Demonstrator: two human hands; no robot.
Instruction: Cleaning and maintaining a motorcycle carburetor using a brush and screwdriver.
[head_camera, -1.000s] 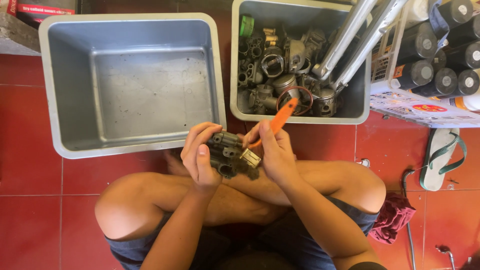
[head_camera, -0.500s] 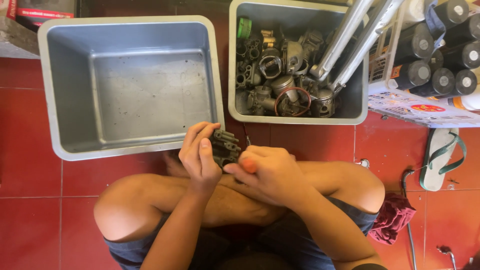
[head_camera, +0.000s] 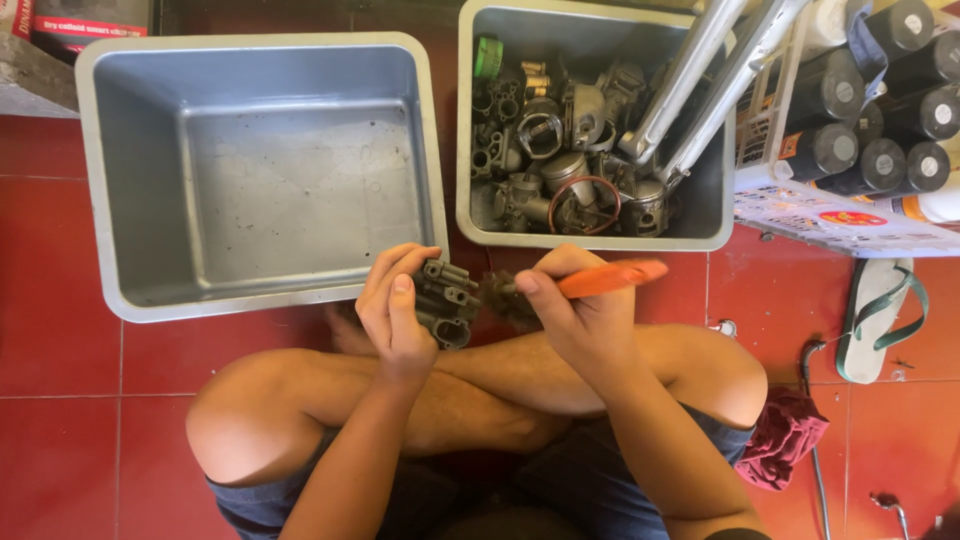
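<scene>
The left hand (head_camera: 398, 310) is gripping a small dark grey metal carburettor body (head_camera: 446, 300) above the crossed legs, while the right hand (head_camera: 575, 310) is closing round an orange-handled brush (head_camera: 590, 281), its dirty bristles touching the part. On the far left, the large grey plastic tub (head_camera: 110, 180) is sitting empty. The smaller grey tub (head_camera: 600, 238) on the far right is holding many grimy metal parts (head_camera: 560, 160), so most cleaning seems left.

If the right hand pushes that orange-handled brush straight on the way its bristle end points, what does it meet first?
The right hand holds the orange-handled brush with its bristles aimed toward the person's left. First in that line is the grey metal part in the left hand; the bristles look at or almost on it, though depth is unclear.
</scene>
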